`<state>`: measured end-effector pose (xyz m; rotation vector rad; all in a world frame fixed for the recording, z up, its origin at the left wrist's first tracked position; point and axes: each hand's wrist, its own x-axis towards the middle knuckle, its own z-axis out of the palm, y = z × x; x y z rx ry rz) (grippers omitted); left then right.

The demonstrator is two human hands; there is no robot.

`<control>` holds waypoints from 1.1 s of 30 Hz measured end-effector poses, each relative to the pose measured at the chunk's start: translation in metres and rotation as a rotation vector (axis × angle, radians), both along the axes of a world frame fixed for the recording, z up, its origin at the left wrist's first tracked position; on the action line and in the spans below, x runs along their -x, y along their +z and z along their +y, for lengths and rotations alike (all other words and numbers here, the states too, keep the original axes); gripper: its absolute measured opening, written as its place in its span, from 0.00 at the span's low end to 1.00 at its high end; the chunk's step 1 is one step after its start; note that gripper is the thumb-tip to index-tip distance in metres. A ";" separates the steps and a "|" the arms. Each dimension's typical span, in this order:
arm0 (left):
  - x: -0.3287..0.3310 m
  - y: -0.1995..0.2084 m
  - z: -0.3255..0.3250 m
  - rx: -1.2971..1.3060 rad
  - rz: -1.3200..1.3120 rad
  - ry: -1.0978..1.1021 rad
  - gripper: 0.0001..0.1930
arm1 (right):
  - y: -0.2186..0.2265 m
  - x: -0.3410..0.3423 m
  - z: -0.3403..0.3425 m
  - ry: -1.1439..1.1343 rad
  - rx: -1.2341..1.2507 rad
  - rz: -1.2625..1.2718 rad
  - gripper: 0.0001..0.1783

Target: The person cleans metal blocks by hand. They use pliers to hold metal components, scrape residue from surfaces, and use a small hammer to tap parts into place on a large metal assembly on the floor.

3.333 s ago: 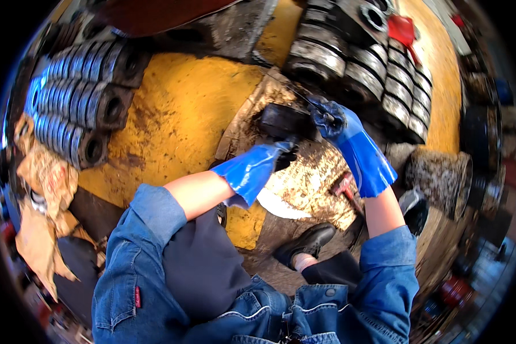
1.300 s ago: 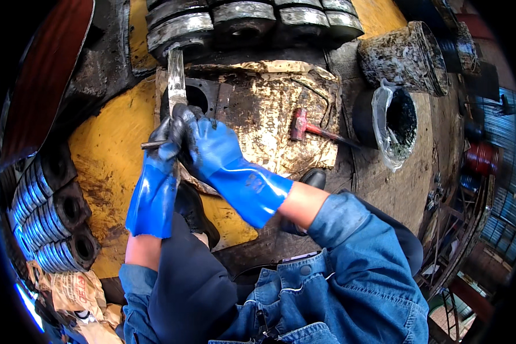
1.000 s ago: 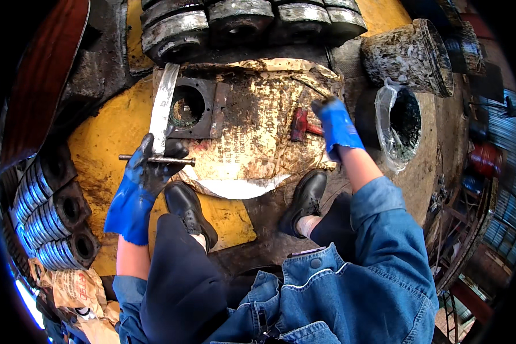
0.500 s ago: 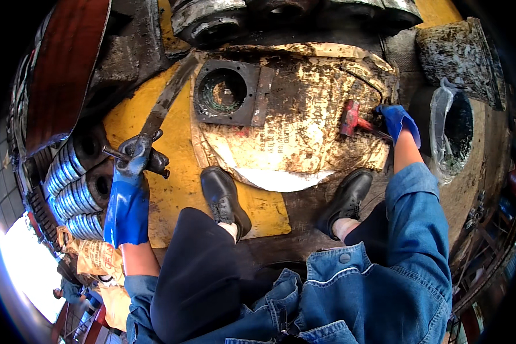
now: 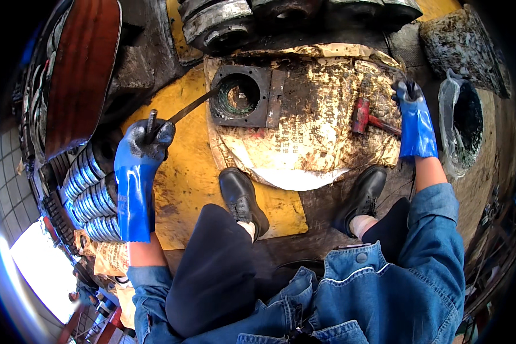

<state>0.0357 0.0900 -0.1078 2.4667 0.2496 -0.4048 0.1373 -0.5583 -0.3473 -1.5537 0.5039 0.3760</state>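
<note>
My left hand (image 5: pixel 146 140), in a blackened blue glove, is closed around the handle end of a long flat metal bar (image 5: pixel 194 109). A short rod (image 5: pixel 152 121) sticks up beside the fingers. Seen nearly edge-on, the bar reaches toward the round opening of a square, dark metal block (image 5: pixel 266 97); touching or apart, I cannot tell. The block lies on a stained paper sack (image 5: pixel 309 137). At the sack's right edge my right hand (image 5: pixel 410 94), also gloved, has its fingers curled, and their contents are hidden. Below it lies a red hammer (image 5: pixel 361 116), its handle end against the glove.
Heavy metal cylinders (image 5: pixel 223 31) stand along the far side. At right are a plastic-wrapped ring (image 5: pixel 453 126) and a dirty rounded block (image 5: pixel 464 51). Silvery ribbed parts (image 5: pixel 94 195) are stacked at left, below a reddish-brown curved panel (image 5: pixel 83 74). My shoes (image 5: pixel 243 200) flank the sack's near edge.
The bar has turned from broad side to nearly edge-on, and its tip has swung right to the block. My right hand has shifted slightly away from the hammer and turned. The view has shifted a little.
</note>
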 end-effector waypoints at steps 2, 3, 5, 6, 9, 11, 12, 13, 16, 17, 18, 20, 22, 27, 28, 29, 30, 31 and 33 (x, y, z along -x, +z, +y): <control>0.003 0.027 -0.002 0.025 -0.040 0.091 0.11 | 0.056 -0.006 0.081 0.085 0.024 -0.056 0.11; 0.001 0.027 -0.005 -0.028 -0.110 0.059 0.12 | 0.080 0.001 0.103 0.065 0.153 -0.133 0.14; -0.011 0.049 -0.025 -0.265 -0.118 -0.082 0.13 | 0.123 0.015 0.154 -0.095 0.170 -0.233 0.17; -0.017 0.050 -0.031 -0.307 -0.101 -0.077 0.14 | 0.131 0.022 0.154 -0.066 0.189 -0.252 0.17; -0.037 0.052 -0.045 -0.223 0.067 0.062 0.14 | 0.165 0.049 0.193 -0.020 0.304 -0.178 0.15; -0.048 0.028 -0.021 -0.295 0.053 -0.008 0.15 | 0.152 0.069 0.196 0.238 0.566 -0.151 0.14; -0.060 0.023 -0.026 -0.393 0.113 -0.039 0.15 | 0.126 0.079 0.194 0.238 0.520 -0.089 0.14; -0.065 0.023 -0.046 -0.365 0.130 -0.076 0.16 | 0.098 0.093 0.186 0.230 0.488 -0.014 0.15; -0.060 0.059 -0.066 -0.443 0.163 -0.144 0.17 | 0.106 0.109 0.244 -0.220 0.061 0.374 0.14; -0.062 0.060 -0.064 -0.492 0.157 -0.191 0.17 | 0.087 0.117 0.252 -0.321 -0.028 0.411 0.14; -0.063 0.066 -0.066 -0.552 0.154 -0.236 0.17 | 0.089 0.124 0.262 -0.427 -0.119 0.446 0.14; -0.069 0.073 -0.079 -0.565 0.150 -0.256 0.18 | 0.115 0.140 0.258 -0.371 -0.133 0.350 0.14; -0.078 0.070 -0.088 -0.556 0.134 -0.296 0.17 | 0.079 0.143 0.254 -0.310 -0.025 0.331 0.14; -0.095 0.053 -0.056 -0.565 0.206 -0.273 0.17 | 0.098 0.136 0.280 -0.229 -0.069 0.348 0.17; -0.093 0.058 -0.059 -0.522 0.198 -0.238 0.17 | 0.110 0.135 0.281 -0.169 -0.058 0.375 0.18; -0.096 0.051 -0.088 -0.442 0.189 -0.242 0.17 | 0.070 0.146 0.268 -0.053 0.166 0.191 0.19; -0.099 0.044 -0.110 -0.367 0.184 -0.243 0.16 | 0.029 0.158 0.256 0.039 0.419 0.018 0.20; -0.097 0.047 -0.100 -0.412 0.214 -0.220 0.16 | 0.033 0.154 0.266 0.120 0.390 0.072 0.20; -0.100 0.054 -0.087 -0.480 0.259 -0.184 0.16 | 0.050 0.142 0.268 0.261 0.414 0.074 0.18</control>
